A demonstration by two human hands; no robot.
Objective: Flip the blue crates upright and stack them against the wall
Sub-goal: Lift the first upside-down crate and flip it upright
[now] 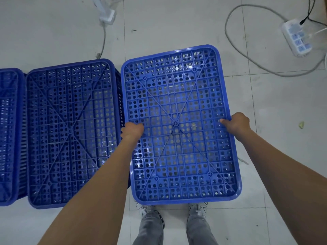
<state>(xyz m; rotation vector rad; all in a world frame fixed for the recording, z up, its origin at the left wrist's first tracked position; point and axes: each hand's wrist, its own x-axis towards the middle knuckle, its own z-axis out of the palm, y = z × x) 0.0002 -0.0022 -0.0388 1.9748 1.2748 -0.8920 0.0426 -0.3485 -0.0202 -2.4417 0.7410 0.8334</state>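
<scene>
Both hands, left hand point(131, 130) and right hand point(236, 122), are closed on the upside-down blue crate's point(178, 124) long sides.

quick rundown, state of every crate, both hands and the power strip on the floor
right crate: upside down, base facing up, gripped at both long edges
middle crate: upside down on the floor, untouched
left crate: mostly cut off, appears upside down too
left hand: closed on the right crate's left edge
right hand: closed on its right edge
power strip: lying on the floor, black plug inserted
</scene>
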